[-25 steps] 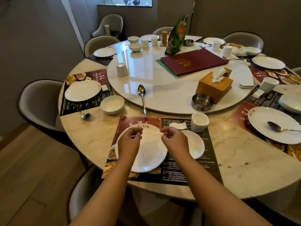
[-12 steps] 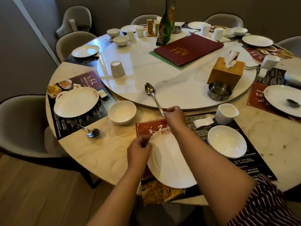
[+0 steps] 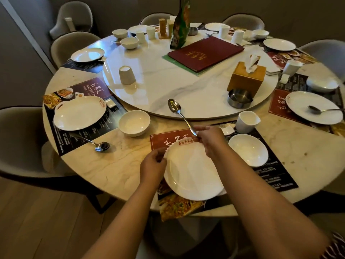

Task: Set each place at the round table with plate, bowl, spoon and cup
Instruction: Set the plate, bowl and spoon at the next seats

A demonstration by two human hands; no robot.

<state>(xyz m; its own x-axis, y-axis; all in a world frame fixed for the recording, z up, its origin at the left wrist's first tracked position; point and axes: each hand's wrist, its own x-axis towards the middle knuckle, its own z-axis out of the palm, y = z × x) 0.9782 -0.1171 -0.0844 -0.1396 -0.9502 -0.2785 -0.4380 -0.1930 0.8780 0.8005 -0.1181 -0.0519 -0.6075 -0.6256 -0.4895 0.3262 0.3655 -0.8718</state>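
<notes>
At the near edge of the round table [image 3: 112, 171], a dark printed placemat [image 3: 270, 172] is laid, and on its left part a white plate [image 3: 192, 174] with a red mark at its far rim is set. The plate's left rim is gripped by the left hand [image 3: 153, 165], fingers curled onto the edge. The handle end of a metal spoon [image 3: 177, 111] is pinched between the closed fingers of the right hand [image 3: 209, 139]; the spoon's bowl is seen over the edge of the white turntable [image 3: 186, 83]. A white bowl [image 3: 248, 149] is placed on the mat just right of the plate, with a white cup [image 3: 247, 121] beyond it and a small white dish [image 3: 228, 130] beside the cup. At the place to the left, a second plate [image 3: 79, 113], a second bowl [image 3: 134, 122] and a second spoon [image 3: 93, 142] are listed. On the turntable are held a red menu [image 3: 205, 53], a wooden tissue box [image 3: 246, 77], a metal ashtray [image 3: 239, 99] and a grey cup [image 3: 127, 74].
</notes>
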